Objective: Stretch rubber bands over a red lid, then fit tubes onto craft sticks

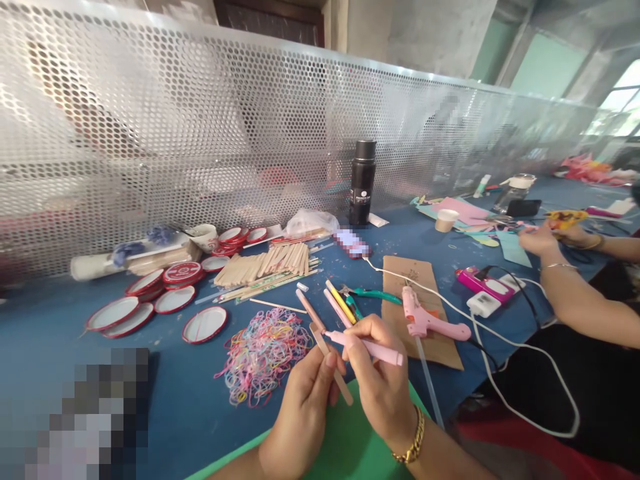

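My left hand [306, 393] is closed around a flat wooden craft stick [344, 389], which slants above a green sheet [357, 443]. In my right hand [377, 380] is a pink marker [376, 348], its tip close to the upper end of the stick; I cannot tell whether they touch. Just beyond lie a brownish-pink marker [309, 307], a yellow marker [341, 301] and another pink marker [336, 307]. A heap of coloured rubber bands [265, 360] is to the left of my hands.
A pink glue gun [425, 320] rests on brown cardboard [440, 353], near green-handled pliers [375, 294]. Wooden sticks [265, 267] and red-rimmed lids [205, 325] lie further left. A black bottle [363, 183] stands behind. A white cable [500, 328] crosses the right side, near a co-worker's arms [575, 287].
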The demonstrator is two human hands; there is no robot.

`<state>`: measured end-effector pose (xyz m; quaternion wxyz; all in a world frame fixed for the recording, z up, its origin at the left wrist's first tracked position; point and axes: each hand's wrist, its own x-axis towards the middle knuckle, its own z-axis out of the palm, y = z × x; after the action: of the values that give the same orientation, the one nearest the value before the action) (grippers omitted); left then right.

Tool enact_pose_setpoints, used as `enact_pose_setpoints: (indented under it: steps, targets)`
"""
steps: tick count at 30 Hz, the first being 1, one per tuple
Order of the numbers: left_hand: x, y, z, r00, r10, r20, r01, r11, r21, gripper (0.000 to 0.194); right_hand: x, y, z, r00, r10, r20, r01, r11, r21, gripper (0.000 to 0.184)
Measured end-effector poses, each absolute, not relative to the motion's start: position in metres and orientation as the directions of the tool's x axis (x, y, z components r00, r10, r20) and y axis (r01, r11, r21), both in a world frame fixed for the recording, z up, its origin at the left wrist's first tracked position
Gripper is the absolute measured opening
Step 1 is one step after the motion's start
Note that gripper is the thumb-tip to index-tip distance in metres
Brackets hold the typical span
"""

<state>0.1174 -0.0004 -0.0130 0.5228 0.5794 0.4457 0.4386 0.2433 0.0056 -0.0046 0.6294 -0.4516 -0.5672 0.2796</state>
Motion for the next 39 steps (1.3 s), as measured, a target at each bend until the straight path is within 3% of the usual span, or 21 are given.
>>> enact_pose_setpoints:
  steps: [14, 39]
  targets:
    - [0.1212, -0.0026, -0.0103, 0.231, 0.972, 0.041, 0.041, -0.051, 0.998, 0.048, 0.2471, 0.0027, -0.0068, 0.136, 0.863, 0.486, 0.183, 0.46, -0.869, 0.023]
    - [0.1201, -0.0018, -0.0113, 0.226, 0.973, 0.047, 0.072, -0.065, 0.995, 0.049, 0.2447, 0.0038, -0.0039, 0.177, 0.873, 0.454, 0.133, 0.436, -0.89, 0.026]
